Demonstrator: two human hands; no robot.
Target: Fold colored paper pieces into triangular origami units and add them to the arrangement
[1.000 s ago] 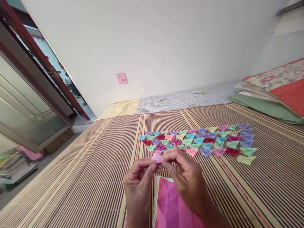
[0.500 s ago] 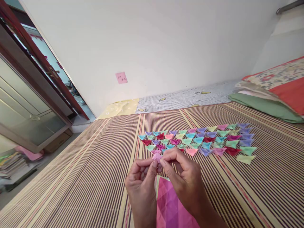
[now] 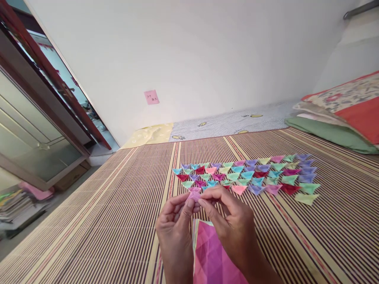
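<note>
Here, the left hand (image 3: pixel 177 225) and right hand (image 3: pixel 236 221) are pinching a small lilac-pink folded-paper piece (image 3: pixel 195 195) over a striped beige-brown mat (image 3: pixel 103 217), well inside its far edge.

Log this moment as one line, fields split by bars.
left hand: pinches pink paper | right hand: pinches same paper | beyond: folded pieces in rows on mat | nearer: sheets

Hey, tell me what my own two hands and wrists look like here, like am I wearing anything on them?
Your bare, five-fingered left hand and matching bare right hand show no gloves. I see no watch, bracelet or ring, though some fingers are hidden. No sleeve or cuff shows, and I can't make out any markings.
</note>
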